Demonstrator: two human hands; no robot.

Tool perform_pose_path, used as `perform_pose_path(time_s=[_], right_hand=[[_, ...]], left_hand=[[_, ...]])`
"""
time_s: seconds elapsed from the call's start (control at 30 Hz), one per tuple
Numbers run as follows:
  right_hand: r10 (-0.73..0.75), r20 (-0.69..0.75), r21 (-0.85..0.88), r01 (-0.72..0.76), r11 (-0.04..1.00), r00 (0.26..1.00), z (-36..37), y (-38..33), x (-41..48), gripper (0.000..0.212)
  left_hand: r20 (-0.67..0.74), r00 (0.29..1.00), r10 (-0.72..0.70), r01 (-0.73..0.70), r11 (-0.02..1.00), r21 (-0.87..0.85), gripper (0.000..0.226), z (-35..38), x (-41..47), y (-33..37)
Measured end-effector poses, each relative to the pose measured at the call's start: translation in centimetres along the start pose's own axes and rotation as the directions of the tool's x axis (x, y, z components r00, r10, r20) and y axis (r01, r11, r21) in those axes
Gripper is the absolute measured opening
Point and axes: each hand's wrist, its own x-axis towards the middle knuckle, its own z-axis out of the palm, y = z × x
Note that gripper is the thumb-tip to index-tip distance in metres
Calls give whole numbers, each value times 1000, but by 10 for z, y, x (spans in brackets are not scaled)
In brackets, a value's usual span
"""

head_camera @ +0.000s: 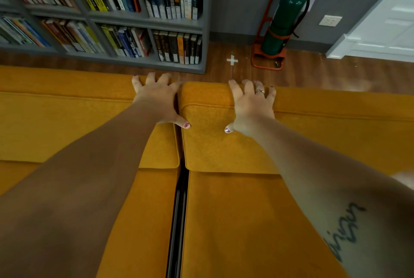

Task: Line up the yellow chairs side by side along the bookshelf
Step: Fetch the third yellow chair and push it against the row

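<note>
Two yellow upholstered chairs stand side by side, backs toward the grey bookshelf (134,20). The left chair (67,121) and the right chair (235,210) are parted by a narrow dark gap running down the middle. My left hand (159,98) grips the top of the left chair's backrest at its right corner, fingers curled over the far edge. My right hand (251,105) grips the top of the right chair's backrest near its left corner, a ring on one finger. A strip of wooden floor shows between the chair backs and the bookshelf.
A green fire extinguisher (284,15) in an orange stand sits against the grey wall right of the bookshelf. A white tape cross (232,60) marks the wood floor. A white door (385,27) is at far right, and a wall socket (330,20) beside it.
</note>
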Motion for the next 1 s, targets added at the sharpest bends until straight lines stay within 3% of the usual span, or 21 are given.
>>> perform_pose_path(time_s=[1.0], right_hand=[[2,-19,-20,-3,1000,1000,-3,2,5,122]], left_hand=[[-120,993,-5,3,1000,-22,111,9,1,2]])
